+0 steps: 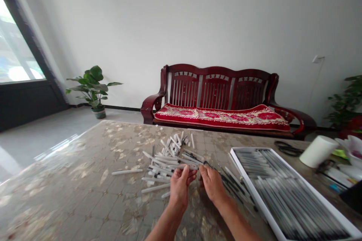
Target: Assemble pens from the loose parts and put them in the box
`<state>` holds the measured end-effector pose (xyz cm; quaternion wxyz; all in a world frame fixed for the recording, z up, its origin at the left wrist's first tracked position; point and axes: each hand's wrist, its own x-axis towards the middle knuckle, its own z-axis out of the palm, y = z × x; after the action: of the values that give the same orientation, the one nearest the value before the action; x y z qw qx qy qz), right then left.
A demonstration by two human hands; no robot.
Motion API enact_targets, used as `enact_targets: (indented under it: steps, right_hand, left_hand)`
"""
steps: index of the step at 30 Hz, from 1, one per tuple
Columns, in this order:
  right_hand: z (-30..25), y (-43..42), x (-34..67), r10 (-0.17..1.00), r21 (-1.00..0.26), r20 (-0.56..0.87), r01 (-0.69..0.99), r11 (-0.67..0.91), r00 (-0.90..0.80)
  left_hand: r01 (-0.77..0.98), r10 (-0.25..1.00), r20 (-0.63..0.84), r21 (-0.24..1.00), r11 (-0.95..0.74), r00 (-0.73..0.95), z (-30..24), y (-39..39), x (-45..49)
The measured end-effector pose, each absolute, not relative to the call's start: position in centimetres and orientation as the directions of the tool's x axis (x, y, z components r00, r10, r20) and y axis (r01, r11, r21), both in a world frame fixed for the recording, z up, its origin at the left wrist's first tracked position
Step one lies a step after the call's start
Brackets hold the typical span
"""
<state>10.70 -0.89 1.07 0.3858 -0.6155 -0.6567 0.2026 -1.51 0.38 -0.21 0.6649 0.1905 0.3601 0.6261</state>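
Head view: left fingers [184,173] pinch a pen [192,167], any lettering unreadable; grip of right fingers [206,172] unclear.

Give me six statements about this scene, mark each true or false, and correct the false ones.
1. The left hand and right hand are close together over the table. True.
2. Black scissors lie between the white tray and a white roll. True.
3. The white tray is left of both hands. False: it is to their right.
4. Everything pen-like is in the white tray. False: a loose pile lies on the table.
5. A potted plant stands left of the bench. True.
6. The bench seat is covered in plain blue. False: a red floral cover lies on it.
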Motion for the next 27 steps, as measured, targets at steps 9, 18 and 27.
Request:
enact_targets:
  steps: [9, 18, 27]
  right_hand:
    - [2.0, -1.7, 11.6, 0.958, -0.579, 0.271, 0.78, 0.237, -0.09]
    - [1.5, -1.7, 10.0, 0.99, -0.959, -0.129, 0.247, -0.137, 0.051]
    - [1.6, -2.3, 11.0, 0.962, -0.747, 0.271, 0.639, 0.182, 0.042]
  left_hand:
    - [-0.656, 0.973, -0.231, 0.732, 0.183, 0.013, 0.1, 0.1, -1.4]
    - [-0.636, 0.98, -0.201, 0.757, 0.152, -0.004, 0.0, -0.1, -1.2]
    - [-0.613, 0.973, -0.229, 0.771, 0.175, -0.011, 0.0, 0.1, -1.7]
